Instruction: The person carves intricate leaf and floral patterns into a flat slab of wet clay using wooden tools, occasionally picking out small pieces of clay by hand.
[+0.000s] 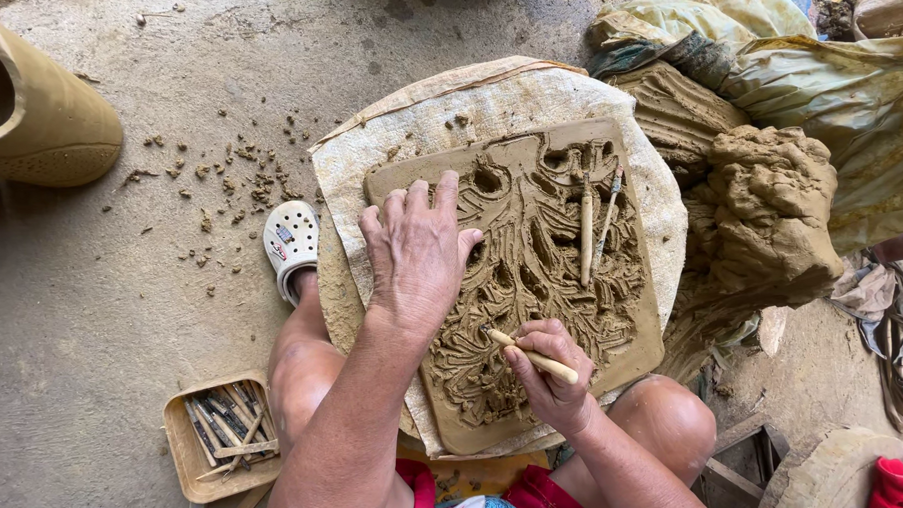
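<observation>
A square clay slab [409, 173] carved with a leafy relief lies on a cloth-covered round board [437, 114] between my knees. My left hand [416, 250] rests flat on the slab's left part, fingers spread. My right hand [548, 373] grips a wooden carving tool [531, 355], its tip touching the clay near the slab's lower middle. Two more wooden tools [588, 234] lie on the slab's upper right.
A big lump of raw clay [770, 213] sits to the right under plastic sheeting [846, 80]. A small tray of tools [221, 435] stands at lower left by my leg. A clay pot [26, 109] lies at upper left. Clay crumbs dot the concrete floor.
</observation>
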